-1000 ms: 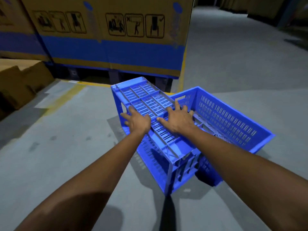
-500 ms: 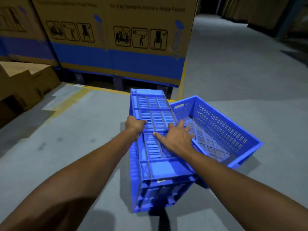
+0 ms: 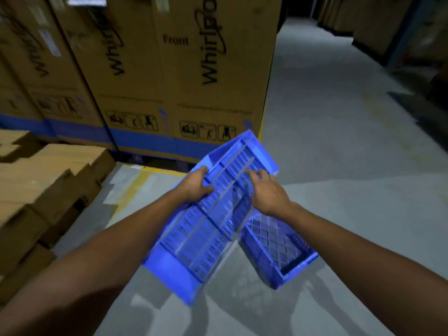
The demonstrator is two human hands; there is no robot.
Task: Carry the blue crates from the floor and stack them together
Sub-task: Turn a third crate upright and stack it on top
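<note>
Upturned blue crate (image 3: 206, 238), tilted above the floor (image 3: 351, 190), centre: stiff slotted plastic, likely light; best taken by rim or ribs. Left hand (image 3: 196, 187) curled over its left edge, right hand (image 3: 269, 197) hooked on a base rib. Open blue crate (image 3: 278, 253) on floor just right, partly beneath.

I hold the upturned crate (image 3: 206, 234) tilted above the floor (image 3: 339, 190), ribbed base facing me, left grip (image 3: 196, 184) clasping its left edge, right grip (image 3: 268, 196) curled on its right side; the second crate (image 3: 278, 248) sits open-side up beneath, tall cartons (image 3: 181, 81) behind
</note>
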